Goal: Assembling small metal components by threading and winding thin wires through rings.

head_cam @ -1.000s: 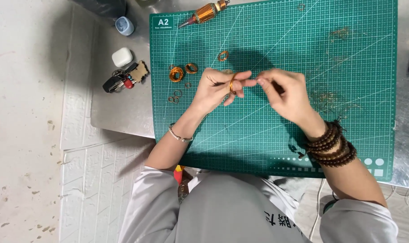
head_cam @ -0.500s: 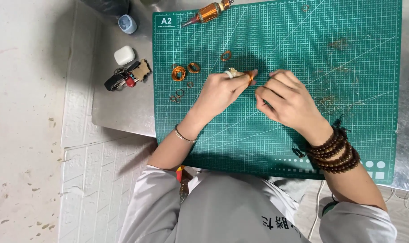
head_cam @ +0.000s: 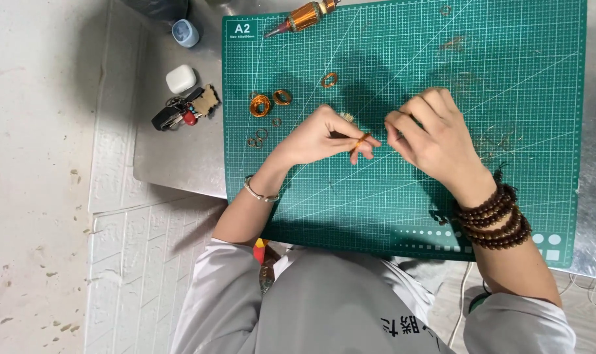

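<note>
Over the middle of the green mat (head_cam: 403,216), both hands are working close together. The left hand (head_cam: 317,137) is pinching a small copper coil (head_cam: 361,139) between thumb and fingertips, its fingers closed on it just above the mat. The right hand (head_cam: 432,134) is sitting just beside it, fingers curled and pinched together near the coil; it seems to be gripping a fine strand of wire, but the wire is too thin to make out for certain.

Several finished-looking copper rings are lying on the mat to the left of the hands: a thicker ring (head_cam: 260,105), a second ring (head_cam: 283,97) touching or nearly touching it, and a third ring (head_cam: 328,79) a little apart. Smaller wire loops (head_cam: 256,139) are resting nearby. A copper spool (head_cam: 304,14) is lying at the mat's top edge.

Judging from this, some pieces are already wound and set aside, while the coil in the left hand is being worked on and is not yet laid down with the others. How many remain I cannot tell.

Off the mat, on the metal tabletop (head_cam: 180,164), a white case (head_cam: 180,78), a bunch of keys (head_cam: 183,111) and a small blue cap (head_cam: 185,33) are lying well apart from the hands.
</note>
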